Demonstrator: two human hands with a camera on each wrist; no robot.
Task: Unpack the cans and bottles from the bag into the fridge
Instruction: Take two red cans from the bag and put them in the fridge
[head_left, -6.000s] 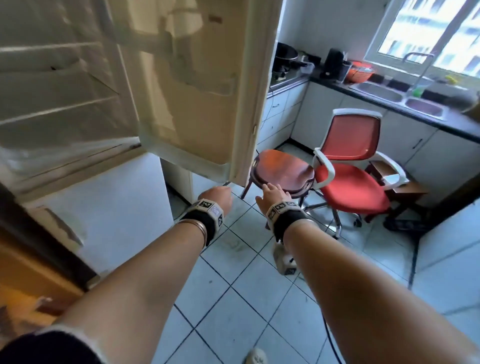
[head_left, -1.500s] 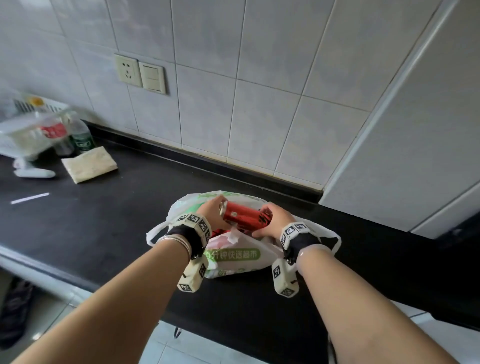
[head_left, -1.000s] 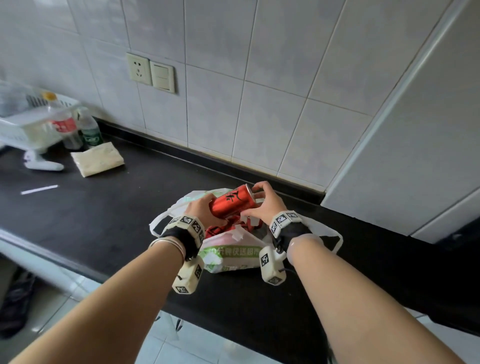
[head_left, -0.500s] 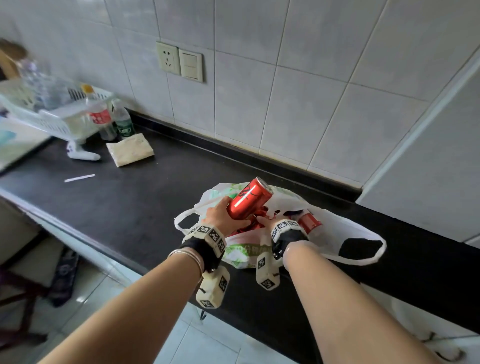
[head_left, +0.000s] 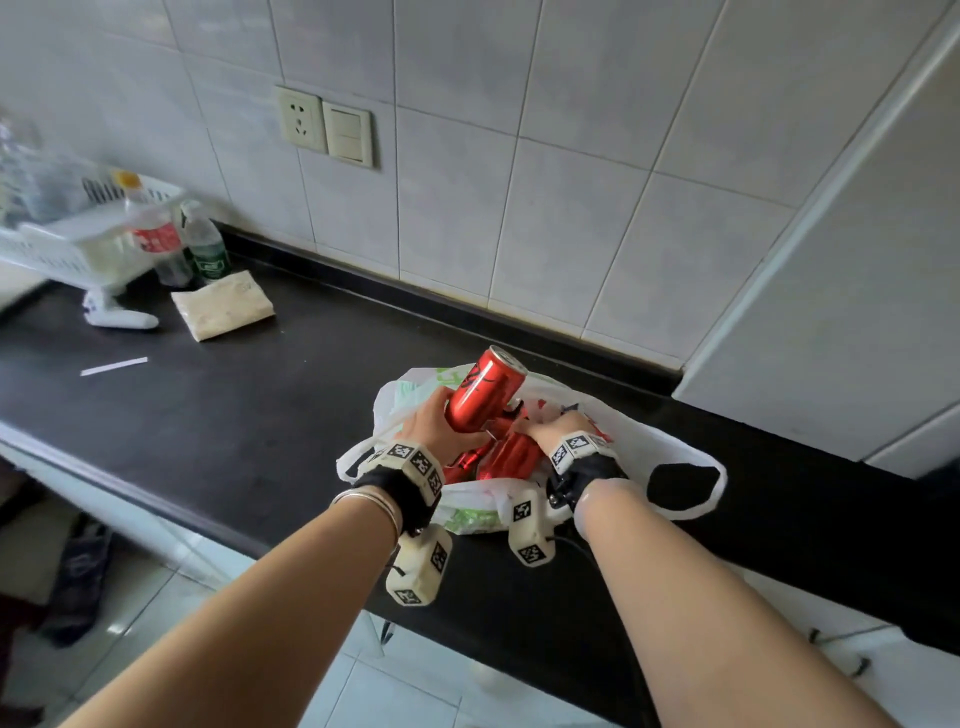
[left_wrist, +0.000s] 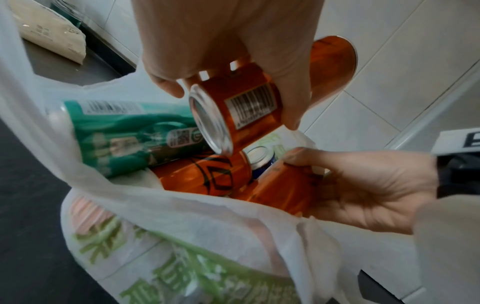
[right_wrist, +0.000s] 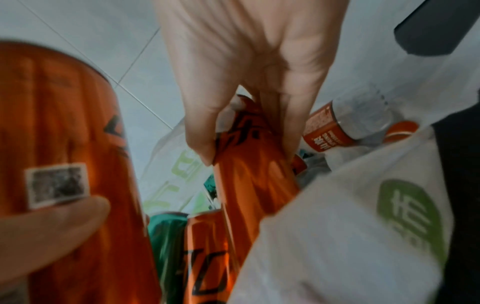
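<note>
Gripped by the left hand (head_left: 435, 422), a red cola can (head_left: 482, 391) is held tilted above the mouth of the white plastic bag (head_left: 644, 447), thumb and fingers wrapped round its lower half. A second red can (right_wrist: 249, 164) is pinched by the right hand (right_wrist: 249, 82) while it lies inside the bag, so both hands are seen to be occupied. The bag rests on the black countertop (head_left: 208, 415), and the other drinks are still in it: a third red can (left_wrist: 205, 176), a green can (left_wrist: 124, 133) on its side, a blue-topped can (left_wrist: 261, 159) and a clear bottle with a red label (right_wrist: 345, 125).

A slip is judged the chief risk: the raised can is held near its base only, and a drop onto the cans below could dent it. The loose bag could also be dragged toward the countertop's edge if the second can catches the plastic as it is lifted. A handle loop (head_left: 685, 483) lies open beside the right wrist and could snag on the wrist-worn camera.

The bottom of the bag is hidden under the cans, so the count of what remains cannot be made. Brand lettering is blurred in both wrist views. The fridge interior is not shown; only a white panel (head_left: 857, 286), rising from the countertop beyond the bag, is seen, and what it is cannot be confirmed.
</note>
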